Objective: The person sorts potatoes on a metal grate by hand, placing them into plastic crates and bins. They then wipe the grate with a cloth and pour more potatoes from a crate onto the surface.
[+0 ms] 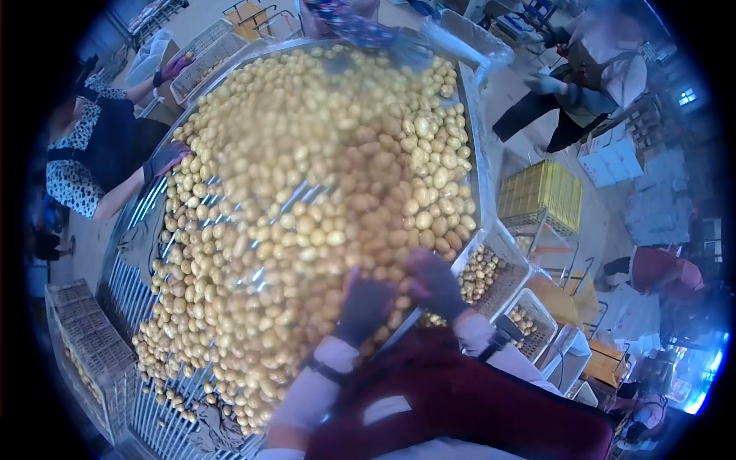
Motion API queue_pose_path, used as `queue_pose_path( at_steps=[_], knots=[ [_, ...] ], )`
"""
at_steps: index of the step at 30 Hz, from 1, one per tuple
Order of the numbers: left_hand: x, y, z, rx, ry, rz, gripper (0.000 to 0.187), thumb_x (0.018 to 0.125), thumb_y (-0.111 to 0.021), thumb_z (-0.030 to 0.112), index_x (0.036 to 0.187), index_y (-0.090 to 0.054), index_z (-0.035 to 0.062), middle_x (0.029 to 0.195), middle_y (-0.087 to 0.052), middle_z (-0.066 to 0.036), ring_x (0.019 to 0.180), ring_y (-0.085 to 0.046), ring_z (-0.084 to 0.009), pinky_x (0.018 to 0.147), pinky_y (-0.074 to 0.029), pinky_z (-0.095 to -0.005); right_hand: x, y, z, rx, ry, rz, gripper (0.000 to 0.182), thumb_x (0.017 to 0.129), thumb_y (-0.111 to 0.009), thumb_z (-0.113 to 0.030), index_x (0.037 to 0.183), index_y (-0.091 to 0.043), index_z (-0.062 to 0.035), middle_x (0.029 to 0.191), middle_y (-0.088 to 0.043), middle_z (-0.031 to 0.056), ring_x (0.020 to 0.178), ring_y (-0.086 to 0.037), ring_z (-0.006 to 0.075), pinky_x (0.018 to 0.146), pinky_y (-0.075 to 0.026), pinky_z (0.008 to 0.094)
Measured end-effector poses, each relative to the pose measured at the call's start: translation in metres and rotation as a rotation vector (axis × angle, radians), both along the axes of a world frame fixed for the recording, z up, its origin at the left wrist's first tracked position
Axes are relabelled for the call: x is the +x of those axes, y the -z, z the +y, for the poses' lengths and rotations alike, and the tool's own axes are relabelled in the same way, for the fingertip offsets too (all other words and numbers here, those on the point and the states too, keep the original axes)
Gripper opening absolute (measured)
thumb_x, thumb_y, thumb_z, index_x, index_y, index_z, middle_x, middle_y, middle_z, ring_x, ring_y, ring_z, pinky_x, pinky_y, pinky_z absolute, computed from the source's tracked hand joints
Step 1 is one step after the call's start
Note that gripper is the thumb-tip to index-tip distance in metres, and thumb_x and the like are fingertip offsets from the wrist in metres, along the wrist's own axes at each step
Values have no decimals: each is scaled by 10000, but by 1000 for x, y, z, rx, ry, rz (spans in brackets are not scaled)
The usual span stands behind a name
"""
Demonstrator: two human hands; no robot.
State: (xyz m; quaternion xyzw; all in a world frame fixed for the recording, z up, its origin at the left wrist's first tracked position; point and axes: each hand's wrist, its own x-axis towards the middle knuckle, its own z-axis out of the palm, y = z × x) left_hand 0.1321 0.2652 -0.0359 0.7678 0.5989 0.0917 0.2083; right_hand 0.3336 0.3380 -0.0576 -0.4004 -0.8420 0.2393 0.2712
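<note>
A broad heap of yellow-brown potatoes [299, 184] covers a roller table [134, 287], whose metal bars show at the left and through gaps. My left hand [366, 308], in a dark glove, is low over the near potatoes, its thumb and fingers apart. To its right, my right hand [437, 285], gloved too, is at the near right edge of the heap with fingers spread. I make out no potato gripped in either hand, though haze blurs the fingertips. Just right of my right hand is a crate of smaller potatoes [479, 276].
A person [92, 153] at the left reaches a gloved hand onto the heap; another person's hand [410, 50] is at the far edge. Several crates line the right side, including a yellow crate [540, 195]. Grey crates [88, 322] stand at the left. Another person [590, 69] stands back right.
</note>
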Motion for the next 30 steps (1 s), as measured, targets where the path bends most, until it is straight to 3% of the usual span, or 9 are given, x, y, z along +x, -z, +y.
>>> queue_pose_path(
  at_steps=[1, 5, 7, 8, 17, 20, 25, 29, 30],
  knots=[
    [-2, 4, -1, -32, -11, -8, 114, 823, -640, 202, 921, -680, 158, 870, -656, -33, 817, -623, -276, 1046, -371, -519, -21, 0, 12, 128, -172, -102, 334, 907, -660, -187, 1208, -629, -46, 1151, -630, 183, 1046, -631, 366, 916, -517, 444],
    [-5, -12, -35, -111, -707, -803, 224, 969, -538, 280, 1102, -678, 166, 905, -639, -57, 803, -610, -249, 965, -429, -502, -40, 21, 55, -109, 49, -5, 241, 924, -647, -213, 1123, -648, -76, 1052, -644, 152, 995, -631, 357, 860, -511, 456],
    [-26, -5, -51, -74, -472, -251, 197, 916, -568, 246, 1059, -676, 163, 881, -640, -61, 825, -617, -257, 991, -400, -513, -56, 14, 81, -21, 135, 68, 230, 932, -640, -249, 1099, -650, -91, 1028, -652, 138, 973, -638, 346, 833, -504, 464],
    [-34, -3, -60, -68, -341, 22, 186, 890, -584, 229, 1037, -676, 161, 869, -640, -62, 836, -621, -262, 1005, -386, -518, -56, 27, 98, -48, 6, -220, 283, 920, -625, -264, 1152, -636, -102, 1099, -649, 144, 1022, -630, 362, 879, -511, 465],
    [-30, 31, -63, 114, -265, 225, 303, 931, -608, 335, 1181, -652, 169, 996, -577, -53, 1022, -553, -258, 1138, -291, -589, -85, 26, 116, -252, 0, -628, 361, 929, -631, -366, 1182, -633, -109, 1054, -674, 150, 991, -662, 352, 824, -525, 510],
    [-27, 28, -64, 203, -269, 143, 321, 904, -643, 346, 1168, -655, 163, 980, -571, -59, 1039, -552, -268, 1171, -253, -606, -61, 43, 105, -239, 31, -237, 370, 936, -626, -350, 1222, -633, -115, 984, -671, 118, 928, -674, 300, 794, -541, 447],
    [7, 31, -63, 190, -266, -28, 477, 787, -730, 442, 1159, -664, 152, 1029, -614, -71, 1074, -578, -281, 1182, -205, -634, -23, -29, 51, -982, 49, 501, 375, 983, -583, -313, 1278, -586, -83, 971, -651, 50, 848, -624, 148, 706, -532, 275],
    [26, 37, -52, 70, -307, 86, 501, 780, -745, 432, 1159, -645, 122, 1063, -638, -95, 1060, -600, -312, 1171, -220, -632, 7, -28, -1, -1733, 95, 1208, 389, 975, -636, -182, 1306, -528, -9, 1010, -665, 61, 885, -648, 130, 736, -555, 255],
    [27, 35, -54, 110, -301, 65, 491, 782, -744, 427, 1146, -643, 115, 1058, -640, -96, 1059, -600, -313, 1168, -229, -631, 12, -19, -18, -1331, 62, 1046, 407, 949, -665, -135, 1304, -522, 3, 1029, -666, 71, 924, -656, 142, 762, -565, 269]
  ],
)
